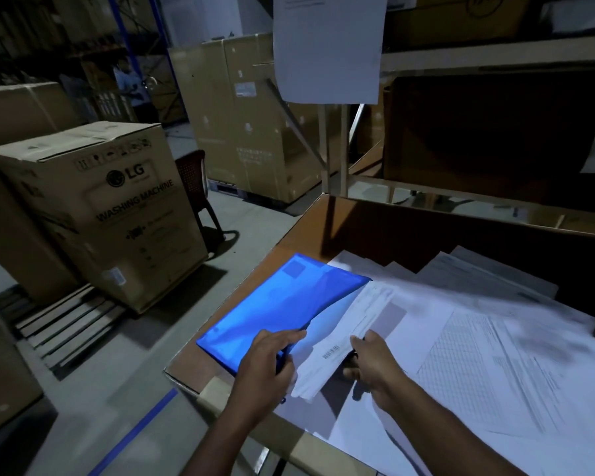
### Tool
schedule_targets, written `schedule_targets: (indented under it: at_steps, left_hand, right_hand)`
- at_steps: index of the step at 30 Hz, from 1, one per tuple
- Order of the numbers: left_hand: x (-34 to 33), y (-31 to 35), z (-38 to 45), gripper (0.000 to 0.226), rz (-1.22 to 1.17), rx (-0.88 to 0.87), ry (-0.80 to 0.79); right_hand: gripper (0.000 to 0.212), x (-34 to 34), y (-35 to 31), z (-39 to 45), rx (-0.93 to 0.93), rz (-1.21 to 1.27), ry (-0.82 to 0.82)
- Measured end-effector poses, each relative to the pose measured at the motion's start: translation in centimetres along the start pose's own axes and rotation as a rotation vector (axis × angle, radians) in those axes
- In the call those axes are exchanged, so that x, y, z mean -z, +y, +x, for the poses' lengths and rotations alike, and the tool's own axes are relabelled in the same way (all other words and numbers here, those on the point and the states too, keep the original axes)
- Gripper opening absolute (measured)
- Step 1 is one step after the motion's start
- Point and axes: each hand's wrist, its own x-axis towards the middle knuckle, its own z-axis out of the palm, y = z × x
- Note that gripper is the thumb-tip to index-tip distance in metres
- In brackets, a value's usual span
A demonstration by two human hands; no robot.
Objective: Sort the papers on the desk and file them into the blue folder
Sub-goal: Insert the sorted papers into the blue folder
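Left hand (pixel 267 355) pinching the blue folder (pixel 282 304) flap up at lower center so its mouth gapes — right hand (pixel 371 362) grips a paper stack (pixel 344 338), angled to slide in.

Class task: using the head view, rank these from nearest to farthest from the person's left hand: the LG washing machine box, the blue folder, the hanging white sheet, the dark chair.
From the left hand:
1. Blue folder, directly under the hand on the desk.
2. LG washing machine box, on the floor to the left.
3. Dark chair, behind that box.
4. Hanging white sheet, overhead at the top.
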Motion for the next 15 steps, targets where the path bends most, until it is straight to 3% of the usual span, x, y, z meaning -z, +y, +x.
schedule_targets:
  at_steps: [15]
  left_hand:
    - [-0.6, 0.2, -0.4, 0.052, -0.031, -0.060, -0.022]
  right_hand:
    - [0.016, -1.2, -1.0, 1.4, 0.017, -0.126, -0.027]
